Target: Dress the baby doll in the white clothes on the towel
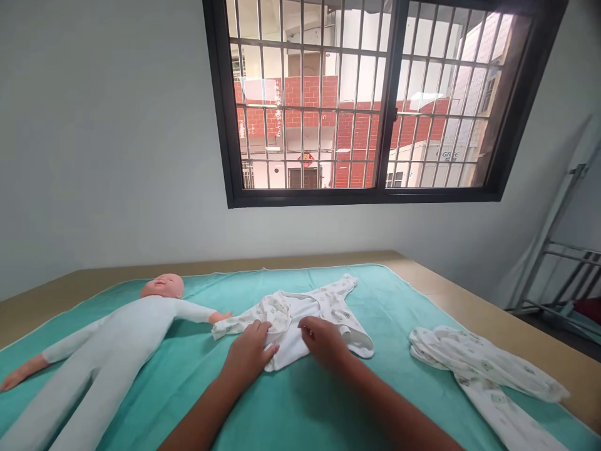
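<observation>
One baby shirt [305, 305] lies parted at the front on the green sheet [394, 304], between the doll [124, 326] and the trousers [493, 358]. Left hand [250, 351] rests on a front panel, thumb apart from fingers; can't tell if it pinches cloth. Right hand [325, 341] has fingers bunched narrow over the opening; grip hidden. To do it well: steady one side lightly, ease the other panel outward, keep sleeves straight and untwisted. Counts: two hands, one shirt with two sleeves, one doll, one pair of trousers, one sheet, one window [395, 119].
</observation>
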`<state>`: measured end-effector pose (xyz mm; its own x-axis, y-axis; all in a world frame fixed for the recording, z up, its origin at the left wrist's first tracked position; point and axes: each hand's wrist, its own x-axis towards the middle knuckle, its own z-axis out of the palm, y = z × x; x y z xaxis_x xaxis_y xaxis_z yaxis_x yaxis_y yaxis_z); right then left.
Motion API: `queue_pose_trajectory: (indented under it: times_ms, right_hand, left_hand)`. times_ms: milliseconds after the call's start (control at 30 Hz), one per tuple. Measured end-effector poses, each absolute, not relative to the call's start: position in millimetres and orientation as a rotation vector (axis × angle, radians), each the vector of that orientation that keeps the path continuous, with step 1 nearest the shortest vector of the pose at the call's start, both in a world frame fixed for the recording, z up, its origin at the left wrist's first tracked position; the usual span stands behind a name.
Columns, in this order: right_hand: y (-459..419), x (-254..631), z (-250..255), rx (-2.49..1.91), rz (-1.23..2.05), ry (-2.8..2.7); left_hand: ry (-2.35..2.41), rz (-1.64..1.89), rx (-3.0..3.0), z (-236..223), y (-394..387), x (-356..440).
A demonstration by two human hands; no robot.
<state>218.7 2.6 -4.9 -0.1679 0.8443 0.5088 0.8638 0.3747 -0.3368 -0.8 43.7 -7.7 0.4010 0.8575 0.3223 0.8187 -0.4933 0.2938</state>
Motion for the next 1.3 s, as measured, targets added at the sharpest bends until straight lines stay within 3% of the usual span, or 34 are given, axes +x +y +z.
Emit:
queue_pose_trajectory:
  times_ms: [200, 400, 567, 767, 1100, 1300]
  right_hand:
    - [-36.8, 317.6, -9.6, -1.735, -0.09, -1.906]
    - [-37.2, 366.8, -13.5, -2.141, 0.179, -1.782]
    - [-26.0, 367.9, -20.7, -1.972, 0.213, -1.706]
    - [-15.9, 383.8, -31.5, -1.712, 0.619, -1.148]
    - [-15.0, 404.2, -31.4, -1.667, 0.359, -0.968]
    - [-14.6, 403.6, -35.7, -1.694, 0.376, -0.944]
  left_hand:
    - [1.143, 0.674, 2.818, 3.0, 16.9, 11.1]
    - [1.097, 0.645, 2.807, -10.0, 5.1, 13.8]
    - [1.131, 0.703, 2.823, -13.1, 6.0, 12.7]
    - [1.103, 0.836, 2.626, -11.0, 10.3, 11.5]
    - [1.03, 0.634, 2.785, 4.6, 13.5, -9.4]
    - [0.85, 0.613, 2.934, 4.6, 7.2, -7.2]
